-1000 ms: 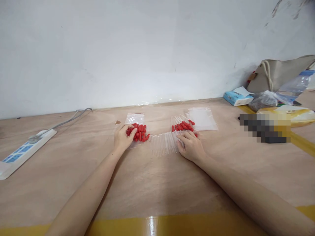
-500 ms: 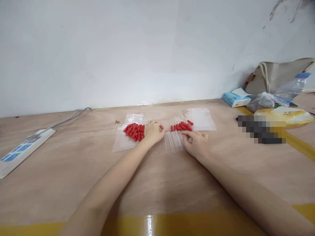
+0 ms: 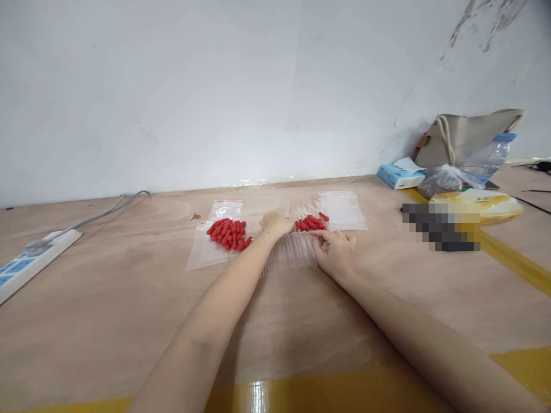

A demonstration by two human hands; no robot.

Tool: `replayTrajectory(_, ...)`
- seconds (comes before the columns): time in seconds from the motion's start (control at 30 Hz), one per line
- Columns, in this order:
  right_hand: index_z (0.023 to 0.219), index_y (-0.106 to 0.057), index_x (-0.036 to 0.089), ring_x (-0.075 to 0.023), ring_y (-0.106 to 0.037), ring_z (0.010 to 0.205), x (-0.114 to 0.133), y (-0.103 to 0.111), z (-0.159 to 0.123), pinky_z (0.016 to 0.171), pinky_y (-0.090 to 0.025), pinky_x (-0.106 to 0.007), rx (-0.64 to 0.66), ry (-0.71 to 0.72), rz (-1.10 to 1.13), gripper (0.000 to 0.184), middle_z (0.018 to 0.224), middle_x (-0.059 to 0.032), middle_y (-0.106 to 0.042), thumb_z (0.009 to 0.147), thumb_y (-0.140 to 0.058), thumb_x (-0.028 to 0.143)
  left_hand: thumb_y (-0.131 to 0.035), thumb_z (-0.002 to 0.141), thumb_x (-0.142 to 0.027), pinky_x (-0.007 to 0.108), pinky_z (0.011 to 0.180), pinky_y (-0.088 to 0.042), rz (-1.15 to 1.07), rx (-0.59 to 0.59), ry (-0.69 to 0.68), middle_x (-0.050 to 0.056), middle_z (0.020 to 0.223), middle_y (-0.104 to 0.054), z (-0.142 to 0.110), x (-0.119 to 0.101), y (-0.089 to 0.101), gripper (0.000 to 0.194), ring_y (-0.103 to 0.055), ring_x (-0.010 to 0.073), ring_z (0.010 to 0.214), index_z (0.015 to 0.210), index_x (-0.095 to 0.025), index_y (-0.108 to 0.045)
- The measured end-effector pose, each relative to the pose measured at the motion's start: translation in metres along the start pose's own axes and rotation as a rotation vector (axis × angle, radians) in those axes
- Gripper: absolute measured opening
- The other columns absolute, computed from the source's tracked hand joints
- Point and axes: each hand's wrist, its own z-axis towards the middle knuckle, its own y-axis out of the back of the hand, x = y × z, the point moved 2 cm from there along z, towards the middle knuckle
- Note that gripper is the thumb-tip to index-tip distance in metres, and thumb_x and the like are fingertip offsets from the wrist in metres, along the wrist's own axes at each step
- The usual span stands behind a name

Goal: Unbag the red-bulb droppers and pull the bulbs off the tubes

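My left hand [image 3: 276, 223] is closed just above the far ends of a row of clear thin tubes [image 3: 290, 253]. What it holds, if anything, is hidden behind its back. My right hand [image 3: 334, 250] rests at the right end of that row, thumb and curled fingers drawn together by the tube ends; anything between them is too small to make out. Beyond the hands lie clear tubes tipped with red rubber bulbs [image 3: 310, 222]. To the left, a pile of loose red rubber bulbs [image 3: 228, 234] sits on clear plastic bags [image 3: 202, 252].
White zip bags [image 3: 343, 211] lie behind my right hand. At the right are a tissue pack [image 3: 398, 175], a canvas bag [image 3: 473, 135], a plastic bottle [image 3: 495, 155], a yellow packet [image 3: 486, 205] and a blurred-out dark object [image 3: 443, 229]. A power strip [image 3: 38, 261] lies left.
My left hand has left the pile of loose red bulbs and moved right to the far ends of the tubes. My right hand stays near the row's right end. The view has shifted slightly right.
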Motion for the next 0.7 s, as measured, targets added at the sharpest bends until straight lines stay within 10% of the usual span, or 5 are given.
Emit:
replayTrajectory(0.37, 0.123, -0.046, 0.020, -0.0240, -0.047, 0.108, 0.026, 0.013, -0.007, 0.092, -0.031, -0.041, -0.147, 0.503, 0.047, 0.051, 0.116, -0.0117, -0.053, 0.078, -0.054, 0.044, -0.040, 0.087, -0.023, 0.029, 0.070, -0.043, -0.158, -0.335, -0.642, 0.004, 0.084, -0.057, -0.109, 0.085, 0.042, 0.010, -0.055, 0.0171, 0.080, 0.088, -0.018, -0.049)
replayTrajectory(0.53, 0.109, -0.057, 0.023, -0.0143, -0.054, 0.083, 0.048, 0.013, -0.021, 0.099, -0.018, -0.044, 0.001, 0.776, 0.054, 0.031, 0.078, 0.0008, -0.065, 0.082, -0.053, 0.039, -0.045, 0.086, -0.018, 0.027, 0.072, -0.044, -0.226, -0.359, -0.775, 0.004, 0.084, -0.055, -0.140, 0.104, 0.031, 0.008, -0.052, 0.0146, 0.080, 0.092, -0.019, -0.049)
replayTrajectory(0.7, 0.092, -0.064, 0.022, -0.0105, -0.048, 0.067, 0.047, 0.003, -0.024, 0.094, -0.021, -0.039, 0.099, 0.753, 0.023, 0.018, 0.061, 0.0031, -0.059, 0.085, -0.049, 0.031, -0.046, 0.085, -0.020, 0.030, 0.075, -0.044, -0.244, -0.377, -0.820, 0.006, 0.088, -0.056, -0.136, 0.094, 0.018, 0.012, -0.053, 0.0160, 0.083, 0.096, -0.019, -0.052)
